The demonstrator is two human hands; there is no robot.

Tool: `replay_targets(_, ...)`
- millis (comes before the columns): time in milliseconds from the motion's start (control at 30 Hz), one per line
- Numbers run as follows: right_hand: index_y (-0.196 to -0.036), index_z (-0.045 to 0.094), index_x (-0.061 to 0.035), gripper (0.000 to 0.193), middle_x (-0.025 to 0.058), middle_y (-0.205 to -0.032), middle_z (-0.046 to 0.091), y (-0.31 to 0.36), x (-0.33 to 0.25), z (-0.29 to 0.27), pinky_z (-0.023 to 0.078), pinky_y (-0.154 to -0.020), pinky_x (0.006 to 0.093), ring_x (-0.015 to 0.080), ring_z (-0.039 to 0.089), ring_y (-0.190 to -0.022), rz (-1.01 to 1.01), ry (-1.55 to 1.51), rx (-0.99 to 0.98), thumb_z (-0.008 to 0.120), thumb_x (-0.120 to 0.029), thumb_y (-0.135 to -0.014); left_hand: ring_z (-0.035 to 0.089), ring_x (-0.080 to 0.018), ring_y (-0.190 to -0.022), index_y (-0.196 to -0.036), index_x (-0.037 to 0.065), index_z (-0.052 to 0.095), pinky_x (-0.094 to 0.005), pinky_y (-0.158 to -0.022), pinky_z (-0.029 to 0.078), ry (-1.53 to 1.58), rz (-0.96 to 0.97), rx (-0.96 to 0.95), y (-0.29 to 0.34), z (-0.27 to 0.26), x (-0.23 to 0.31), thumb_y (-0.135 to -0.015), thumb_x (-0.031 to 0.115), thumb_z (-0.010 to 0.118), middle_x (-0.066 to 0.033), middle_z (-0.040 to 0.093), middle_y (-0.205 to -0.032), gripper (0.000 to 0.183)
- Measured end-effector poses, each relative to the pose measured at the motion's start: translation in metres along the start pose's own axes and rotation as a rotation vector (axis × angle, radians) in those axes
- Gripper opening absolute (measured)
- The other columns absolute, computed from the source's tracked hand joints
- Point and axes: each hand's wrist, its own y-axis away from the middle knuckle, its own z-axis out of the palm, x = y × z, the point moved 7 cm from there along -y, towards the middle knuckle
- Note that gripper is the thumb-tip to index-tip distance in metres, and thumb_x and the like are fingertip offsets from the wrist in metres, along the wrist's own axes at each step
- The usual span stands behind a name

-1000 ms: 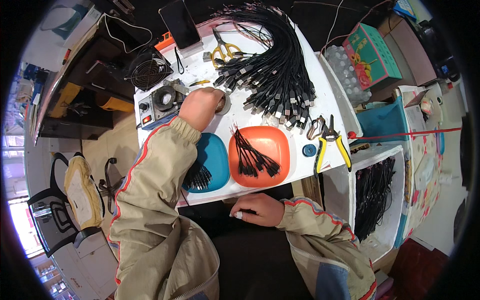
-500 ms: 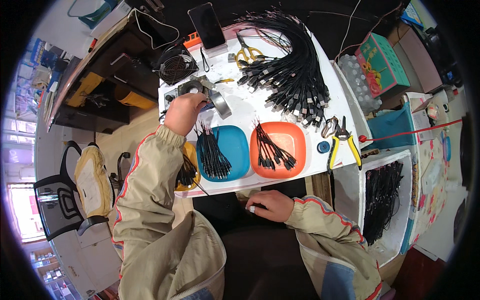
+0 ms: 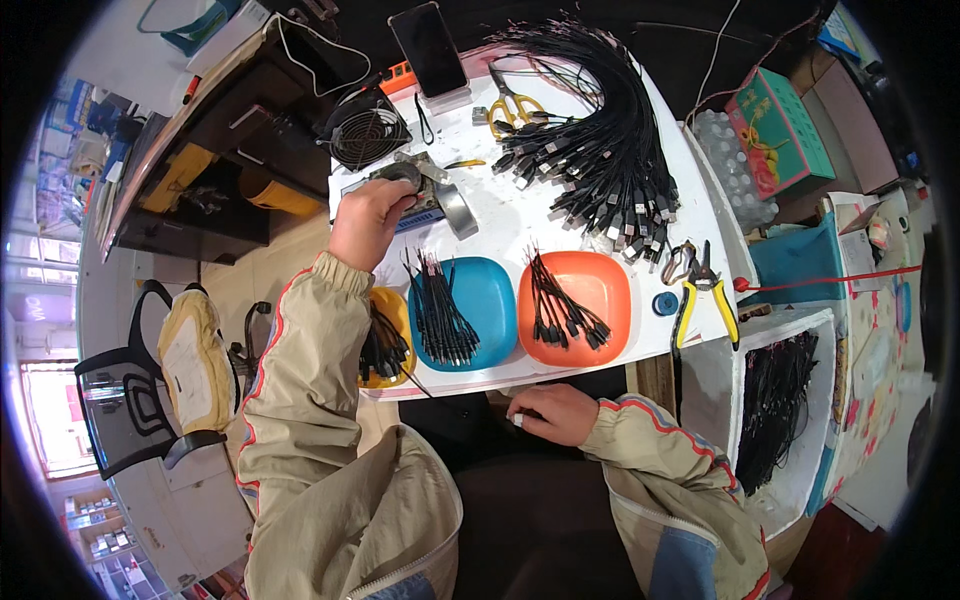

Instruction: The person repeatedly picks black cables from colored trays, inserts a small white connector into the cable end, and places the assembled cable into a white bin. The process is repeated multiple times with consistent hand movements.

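Note:
My left hand (image 3: 366, 222) reaches over a small bench device (image 3: 425, 212) with a blue front. Its fingers are pinched together beside a dark round part (image 3: 402, 173) on top; anything between the fingertips is hidden. A curved grey metal band (image 3: 458, 211) stands by the device. My right hand (image 3: 556, 413) rests at my lap with its fingers curled, a small white patch at one fingertip. Any contents are hidden. Between my hands, short black cables (image 3: 445, 320) lie in a blue tray (image 3: 490, 300), and more cables (image 3: 565, 310) lie in an orange tray (image 3: 615, 300).
A yellow tray (image 3: 378, 378) of cables sits partly behind my left sleeve. Behind are a black fan (image 3: 368, 138), a phone (image 3: 430, 50), yellow-handled scissors (image 3: 512, 105) and a large cable bundle (image 3: 610, 150). Wire strippers (image 3: 705, 300) lie at the right edge, above a white bin (image 3: 825, 400).
The whole view has shifted slightly, so the table sits further right. My left fingers have moved on the round part, and its pale centre no longer shows. My right hand stays at my lap.

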Motion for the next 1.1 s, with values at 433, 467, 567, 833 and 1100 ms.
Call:
replay_targets(433,-0.097,0.058,-0.0055,0.018,0.0149,-0.092,0.062,-0.006,0.004,0.001,0.047,-0.076,0.0432,0.0341,0.060,-0.088,0.056,-0.013,-0.051,0.057,-0.020,-0.086,0.061,-0.0315,-0.077,-0.088,0.000,0.066,-0.0374,-0.066,0.049,-0.257,-0.039,-0.071,-0.004,-0.008,-0.050,-0.077,0.000,0.067,-0.0129,0.058,-0.084,0.012)
replay_targets(467,-0.097,0.058,-0.0056,0.018,0.0150,-0.093,0.062,-0.006,0.005,0.001,0.047,-0.076,0.0433,0.0341,0.060,-0.088,0.060,-0.019,-0.055,0.057,-0.020,-0.086,0.061,-0.0319,-0.077,-0.088,0.000,0.066,-0.0378,-0.067,0.049,-0.279,-0.034,-0.083,-0.005,-0.007,-0.052,-0.076,0.000,0.066,-0.0130,0.058,-0.085,0.011)
replay_targets(567,-0.098,0.058,-0.0058,0.019,0.0151,-0.093,0.062,-0.005,0.008,0.002,0.047,-0.076,0.0433,0.0342,0.060,-0.088,0.088,-0.026,-0.076,0.057,-0.020,-0.086,0.060,-0.0331,-0.079,-0.087,-0.001,0.065,-0.0389,-0.068,0.048,-0.321,-0.027,-0.139,-0.008,0.001,-0.054,-0.076,-0.001,0.065,-0.0134,0.057,-0.086,0.010)
replay_targets(833,-0.098,0.058,-0.0057,0.018,0.0149,-0.090,0.063,-0.006,0.012,0.002,0.047,-0.075,0.0432,0.0341,0.060,-0.086,0.065,-0.042,-0.067,0.057,-0.020,-0.086,0.059,-0.0369,-0.080,-0.085,-0.001,0.059,-0.0426,-0.067,0.047,-0.325,-0.008,-0.218,-0.018,0.013,-0.051,-0.076,-0.002,0.063,-0.0151,0.056,-0.086,0.010)
replay_targets(1100,-0.097,0.058,-0.0065,0.017,0.0145,-0.088,0.062,-0.006,0.015,0.002,0.047,-0.074,0.0432,0.0338,0.061,-0.085,0.048,-0.052,-0.044,0.057,-0.020,-0.086,0.058,-0.0383,-0.080,-0.084,0.001,0.057,-0.0433,-0.067,0.046,-0.351,-0.040,-0.262,-0.021,0.017,-0.055,-0.076,-0.002,0.062,-0.0162,0.054,-0.084,0.010)
